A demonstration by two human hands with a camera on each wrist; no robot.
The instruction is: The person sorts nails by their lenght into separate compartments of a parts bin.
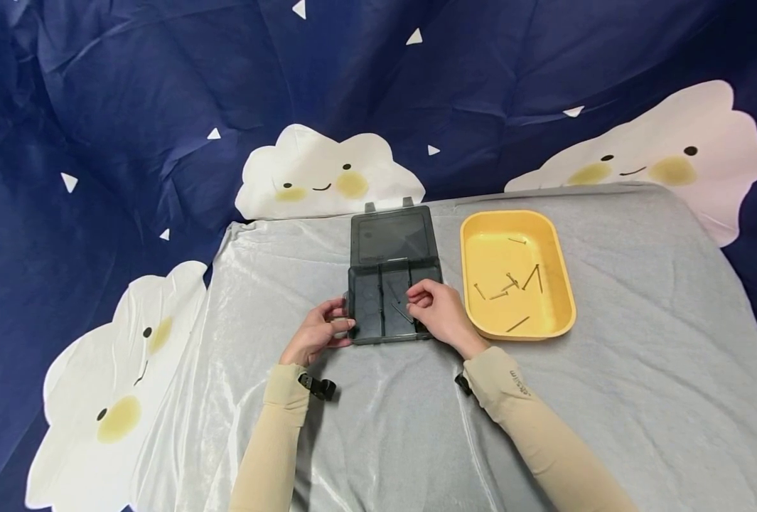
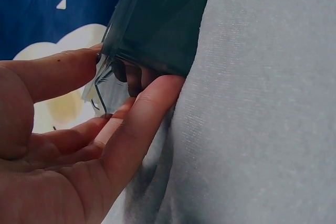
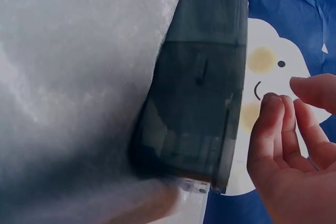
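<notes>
A dark translucent compartment box (image 1: 367, 302) stands with its lid (image 1: 394, 236) raised at the back. My left hand (image 1: 317, 331) holds its left side; in the left wrist view the thumb (image 2: 68, 72) lies at the rim, with a finger against the lower edge. Over the right part of the box hovers my right hand (image 1: 438, 309), fingers bent. In the right wrist view its thumb (image 3: 317, 92) stands apart from the fingertips, with nothing visible between them. Thin screws (image 1: 402, 313) lie in the middle compartment, partly hidden near the right fingers.
Close to the right of the box stands a yellow tray (image 1: 566, 306) with several loose screws (image 1: 517, 324) scattered in it. Wrinkled grey cloth (image 1: 391, 427) covers the table. Behind hangs a dark blue curtain (image 1: 180, 85) printed with clouds.
</notes>
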